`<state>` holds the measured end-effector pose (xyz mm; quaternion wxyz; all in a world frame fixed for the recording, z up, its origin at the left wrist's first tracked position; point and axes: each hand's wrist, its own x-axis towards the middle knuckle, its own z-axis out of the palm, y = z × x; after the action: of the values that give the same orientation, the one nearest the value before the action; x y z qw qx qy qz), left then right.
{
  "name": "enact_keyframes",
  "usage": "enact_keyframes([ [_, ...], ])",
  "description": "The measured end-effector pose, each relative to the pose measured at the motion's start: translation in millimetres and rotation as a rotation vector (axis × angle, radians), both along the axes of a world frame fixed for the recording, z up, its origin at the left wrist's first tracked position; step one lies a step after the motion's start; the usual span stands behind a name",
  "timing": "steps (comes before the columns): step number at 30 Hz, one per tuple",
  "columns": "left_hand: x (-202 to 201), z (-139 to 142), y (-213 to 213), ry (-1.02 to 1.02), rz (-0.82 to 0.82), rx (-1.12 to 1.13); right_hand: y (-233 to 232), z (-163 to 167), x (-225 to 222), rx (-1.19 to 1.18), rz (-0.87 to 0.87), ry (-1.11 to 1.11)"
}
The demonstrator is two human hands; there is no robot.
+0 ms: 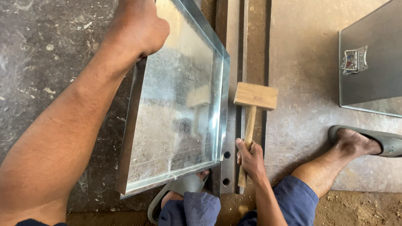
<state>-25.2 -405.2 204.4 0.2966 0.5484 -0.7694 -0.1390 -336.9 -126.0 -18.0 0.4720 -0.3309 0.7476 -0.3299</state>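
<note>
The left hand (140, 27) is curled over the far left edge of a shiny galvanised sheet-metal tray with folded rims (176, 104), fingers wrapped tight on that rim and mostly hidden behind it. The tray stands tilted, its long axis running from near the person's knees away toward the top of the view, its right rim resting against a long dark steel bar with 2 holes (228, 138). Just right of it, the right hand (250, 161) clamps the lower handle of a pale wooden mallet with a block head (254, 97); the handle runs near-vertically, head pointing away from the person. The ground is stained grey concrete (50, 54), with a grey sandal (387, 142) on the right foot and a grey metal box (372, 71) beyond.
</note>
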Motion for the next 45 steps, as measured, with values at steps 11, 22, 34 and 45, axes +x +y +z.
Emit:
enact_keyframes([
  [11,4.4,-8.1,-4.2,-0.016,0.06,0.071,-15.5,26.1,-9.5,0.003,0.163,0.103],
  [22,-0.1,5.3,4.6,-0.043,0.105,0.126,-16.8,27.8,-10.0,-0.027,0.14,0.088],
  [34,1.3,-7.1,-3.0,-0.054,0.102,0.072,-15.6,24.3,-13.7,-0.014,0.145,0.102],
  [45,-0.9,-3.3,-2.5,-0.045,0.099,0.094,-21.8,36.4,-6.4,-0.069,0.171,0.242],
])
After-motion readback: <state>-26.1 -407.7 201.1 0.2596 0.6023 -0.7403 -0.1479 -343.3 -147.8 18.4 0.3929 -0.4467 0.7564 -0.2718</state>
